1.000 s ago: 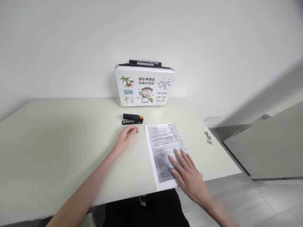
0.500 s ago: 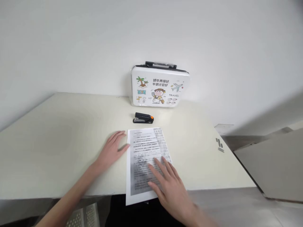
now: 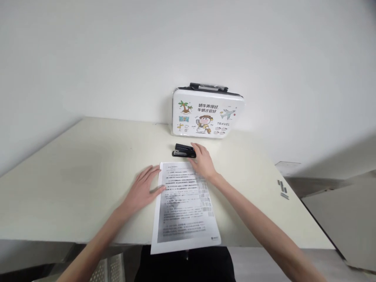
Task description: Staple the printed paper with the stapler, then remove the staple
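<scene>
A black stapler point(image 3: 182, 150) lies on the table just beyond the top edge of a printed sheet of paper point(image 3: 183, 211). My right hand point(image 3: 204, 162) is closed around the stapler's right end, fingers on the far side and thumb on the near side, hiding its orange part. The wrist passes over the paper's upper right corner. Flat on the table, my left hand point(image 3: 143, 186) has its fingers spread, with the thumb and fingertips at the paper's left edge. The sheet's lower end sticks out past the table's front edge.
A white case point(image 3: 208, 113) with cartoon prints and a black handle stands against the wall at the back of the table point(image 3: 88, 176). Several strips of staples point(image 3: 282, 189) lie near the table's right edge. Beyond that edge stands a pale panel point(image 3: 343, 215).
My right hand has left the lower part of the paper, reached forward and taken hold of the stapler. My left hand stays at the paper's left edge. The view has shifted slightly.
</scene>
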`<action>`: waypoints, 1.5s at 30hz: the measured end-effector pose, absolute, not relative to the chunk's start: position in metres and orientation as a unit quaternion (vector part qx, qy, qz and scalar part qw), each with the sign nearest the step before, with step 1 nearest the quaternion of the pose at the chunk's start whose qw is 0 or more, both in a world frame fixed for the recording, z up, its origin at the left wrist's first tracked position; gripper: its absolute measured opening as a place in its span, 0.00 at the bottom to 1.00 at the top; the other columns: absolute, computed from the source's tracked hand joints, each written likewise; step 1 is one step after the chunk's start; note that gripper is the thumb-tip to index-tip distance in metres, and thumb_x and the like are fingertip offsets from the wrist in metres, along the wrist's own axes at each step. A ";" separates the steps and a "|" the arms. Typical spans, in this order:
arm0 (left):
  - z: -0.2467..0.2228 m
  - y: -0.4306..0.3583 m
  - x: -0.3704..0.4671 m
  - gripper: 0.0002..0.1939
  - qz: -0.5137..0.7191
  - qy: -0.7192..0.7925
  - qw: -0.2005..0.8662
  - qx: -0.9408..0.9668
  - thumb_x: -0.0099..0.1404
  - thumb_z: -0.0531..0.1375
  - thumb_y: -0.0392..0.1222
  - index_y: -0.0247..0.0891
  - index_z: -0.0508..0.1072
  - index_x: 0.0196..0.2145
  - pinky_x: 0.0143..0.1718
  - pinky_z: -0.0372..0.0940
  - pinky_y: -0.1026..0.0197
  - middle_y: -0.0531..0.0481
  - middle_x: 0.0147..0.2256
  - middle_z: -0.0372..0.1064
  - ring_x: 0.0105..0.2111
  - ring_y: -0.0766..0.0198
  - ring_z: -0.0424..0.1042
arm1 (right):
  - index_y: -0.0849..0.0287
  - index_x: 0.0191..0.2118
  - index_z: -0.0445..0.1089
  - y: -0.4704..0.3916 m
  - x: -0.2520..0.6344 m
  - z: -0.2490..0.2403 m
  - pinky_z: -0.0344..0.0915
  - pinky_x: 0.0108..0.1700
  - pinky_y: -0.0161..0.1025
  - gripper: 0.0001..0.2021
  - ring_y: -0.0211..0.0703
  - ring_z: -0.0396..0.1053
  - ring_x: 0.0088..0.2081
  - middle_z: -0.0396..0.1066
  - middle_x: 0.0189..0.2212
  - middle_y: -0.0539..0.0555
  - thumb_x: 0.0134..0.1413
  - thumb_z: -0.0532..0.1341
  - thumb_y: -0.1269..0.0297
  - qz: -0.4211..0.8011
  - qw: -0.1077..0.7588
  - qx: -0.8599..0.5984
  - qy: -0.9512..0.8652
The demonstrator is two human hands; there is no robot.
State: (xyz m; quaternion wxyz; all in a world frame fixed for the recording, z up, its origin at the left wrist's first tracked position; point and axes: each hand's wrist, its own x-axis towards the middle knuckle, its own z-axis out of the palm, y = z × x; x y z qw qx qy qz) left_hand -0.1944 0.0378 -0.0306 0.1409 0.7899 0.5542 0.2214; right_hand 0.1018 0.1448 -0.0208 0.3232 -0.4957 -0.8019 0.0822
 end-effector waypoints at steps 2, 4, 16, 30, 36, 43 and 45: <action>-0.030 0.037 -0.197 0.28 0.237 0.556 0.153 0.782 0.73 0.60 0.57 0.45 0.68 0.65 0.72 0.47 0.40 0.43 0.69 0.63 0.72 0.44 0.53 | 0.60 0.67 0.63 0.166 0.093 -0.025 0.63 0.66 0.61 0.26 0.62 0.65 0.63 0.69 0.62 0.66 0.67 0.62 0.63 0.097 0.302 -0.502 -0.805; -0.028 0.036 -0.199 0.24 0.262 0.551 0.169 0.774 0.74 0.58 0.54 0.45 0.72 0.63 0.72 0.47 0.41 0.44 0.68 0.65 0.72 0.45 0.55 | 0.58 0.62 0.68 0.177 0.092 -0.028 0.66 0.62 0.58 0.20 0.59 0.70 0.57 0.74 0.56 0.64 0.68 0.60 0.63 0.110 0.295 -0.499 -0.807; -0.019 0.036 -0.193 0.18 0.320 0.555 0.253 0.725 0.67 0.66 0.54 0.49 0.81 0.52 0.74 0.44 0.39 0.47 0.64 0.70 0.71 0.43 0.57 | 0.55 0.56 0.71 0.136 0.239 -0.034 0.73 0.50 0.52 0.19 0.54 0.76 0.44 0.78 0.47 0.60 0.70 0.56 0.49 0.117 0.305 -0.515 -0.792; -0.024 0.062 -0.191 0.22 0.311 0.604 0.146 0.720 0.69 0.62 0.61 0.46 0.79 0.53 0.72 0.49 0.39 0.41 0.63 0.72 0.68 0.40 0.62 | 0.50 0.56 0.72 0.050 0.298 -0.036 0.73 0.54 0.53 0.18 0.53 0.74 0.48 0.77 0.48 0.58 0.68 0.61 0.47 0.255 0.348 -0.511 -0.744; -0.027 0.065 -0.188 0.25 0.251 0.613 0.072 0.746 0.74 0.54 0.60 0.44 0.76 0.58 0.72 0.52 0.40 0.41 0.65 0.69 0.69 0.43 0.62 | 0.52 0.56 0.72 0.045 0.292 -0.043 0.71 0.57 0.53 0.20 0.55 0.74 0.52 0.77 0.52 0.60 0.68 0.60 0.45 0.299 0.382 -0.516 -0.706; -0.018 0.073 -0.188 0.26 0.177 0.604 0.018 0.777 0.76 0.50 0.55 0.39 0.73 0.59 0.69 0.55 0.35 0.38 0.66 0.68 0.69 0.41 0.60 | 0.51 0.56 0.73 0.043 0.295 -0.040 0.71 0.56 0.50 0.19 0.54 0.74 0.51 0.77 0.51 0.59 0.67 0.62 0.46 0.306 0.394 -0.515 -0.698; -0.012 0.074 -0.176 0.24 0.176 0.574 0.010 0.799 0.76 0.49 0.54 0.39 0.74 0.58 0.70 0.55 0.36 0.39 0.65 0.68 0.70 0.42 0.58 | 0.51 0.56 0.73 0.043 0.295 -0.039 0.70 0.55 0.49 0.20 0.54 0.74 0.51 0.78 0.51 0.58 0.69 0.60 0.45 0.309 0.390 -0.522 -0.693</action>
